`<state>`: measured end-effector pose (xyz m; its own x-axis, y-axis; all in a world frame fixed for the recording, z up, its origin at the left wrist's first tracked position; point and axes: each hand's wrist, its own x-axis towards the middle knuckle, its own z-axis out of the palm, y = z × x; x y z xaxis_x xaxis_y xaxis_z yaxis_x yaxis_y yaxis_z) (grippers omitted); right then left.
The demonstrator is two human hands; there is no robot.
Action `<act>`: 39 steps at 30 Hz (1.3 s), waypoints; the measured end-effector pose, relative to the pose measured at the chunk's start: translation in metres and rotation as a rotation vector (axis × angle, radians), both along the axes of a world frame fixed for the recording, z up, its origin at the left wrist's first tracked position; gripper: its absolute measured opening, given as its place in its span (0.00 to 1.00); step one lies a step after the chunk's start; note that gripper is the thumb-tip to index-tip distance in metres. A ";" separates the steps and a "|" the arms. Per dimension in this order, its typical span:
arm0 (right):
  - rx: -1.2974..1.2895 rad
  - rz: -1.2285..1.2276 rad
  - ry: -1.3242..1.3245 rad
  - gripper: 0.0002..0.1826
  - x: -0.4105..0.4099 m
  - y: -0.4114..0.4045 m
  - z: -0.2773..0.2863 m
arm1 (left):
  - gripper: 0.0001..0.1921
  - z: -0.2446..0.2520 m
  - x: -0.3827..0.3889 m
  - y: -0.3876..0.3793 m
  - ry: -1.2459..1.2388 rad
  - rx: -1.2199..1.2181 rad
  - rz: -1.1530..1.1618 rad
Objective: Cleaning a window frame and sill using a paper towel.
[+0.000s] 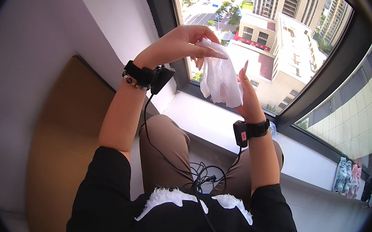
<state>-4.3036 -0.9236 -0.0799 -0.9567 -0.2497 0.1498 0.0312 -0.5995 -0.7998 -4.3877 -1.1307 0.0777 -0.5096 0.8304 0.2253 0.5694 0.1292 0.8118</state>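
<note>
Before the window, a thin white cloth or wipe (222,75) hangs in soft folds between my two hands. My left hand (191,45) pinches its upper edge between thumb and fingers. Lower and to the right, my right hand (251,97) is upright beside the cloth, thumb raised; the cloth's lower part lies against its palm and hides most of its fingers, so its hold is unclear. Both wrists carry a black strap with a small black box, and cables run from these down to my lap.
A white windowsill (193,113) lies beyond my knees, under the dark window frame (282,124). Coiled black cable (205,179) rests between my thighs. A brown panel (67,144) stands at the left. Patterned cloth items (343,175) lie on the sill at the far right.
</note>
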 end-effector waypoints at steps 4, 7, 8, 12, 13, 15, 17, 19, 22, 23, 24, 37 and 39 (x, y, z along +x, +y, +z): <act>0.209 -0.447 0.170 0.17 -0.005 0.021 -0.013 | 0.19 -0.054 -0.015 0.014 -0.088 0.125 0.063; 0.450 -0.717 0.306 0.11 0.003 0.039 -0.022 | 0.24 -0.096 -0.015 0.017 -0.313 0.193 0.009; 0.483 -0.773 0.359 0.11 0.006 0.039 -0.024 | 0.27 -0.109 -0.013 0.017 -0.417 0.208 -0.002; 0.244 -0.497 0.037 0.12 0.023 0.042 -0.020 | 0.36 -0.171 -0.024 0.019 -0.810 0.237 -0.169; 0.257 -0.505 0.027 0.12 0.025 0.048 -0.024 | 0.38 -0.179 -0.024 0.028 -0.945 0.220 -0.256; 0.256 -0.528 0.005 0.12 0.026 0.056 -0.032 | 0.33 -0.198 -0.027 0.035 -0.945 0.185 -0.208; 0.165 -0.539 -0.011 0.11 0.024 0.042 -0.022 | 0.37 -0.220 -0.045 0.026 -1.218 -0.018 -0.604; 0.220 -0.498 -0.008 0.11 0.022 0.050 -0.028 | 0.46 -0.214 -0.036 0.034 -1.136 -0.085 -0.542; 0.149 -0.469 -0.061 0.12 0.019 0.046 -0.029 | 0.41 -0.192 0.001 0.039 -0.914 -0.001 -0.085; 0.158 -0.483 -0.081 0.12 0.017 0.050 -0.035 | 0.31 -0.199 -0.012 0.040 -0.891 -0.038 -0.134; 0.160 -0.481 -0.077 0.12 0.014 0.049 -0.036 | 0.27 -0.198 -0.009 0.040 -0.713 -0.007 -0.056; 0.257 -0.571 -0.157 0.10 -0.001 0.069 -0.071 | 0.16 -0.207 -0.016 0.033 -0.344 0.091 0.145; 0.151 -0.561 -0.212 0.08 0.002 0.069 -0.070 | 0.17 -0.197 -0.009 0.034 -0.334 0.061 0.125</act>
<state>-4.3015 -0.8550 -0.1499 -0.9533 0.2968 -0.0559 -0.0884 -0.4514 -0.8879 -4.3967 -1.0963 -0.1190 -0.6605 0.7469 0.0763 0.2545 0.1271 0.9587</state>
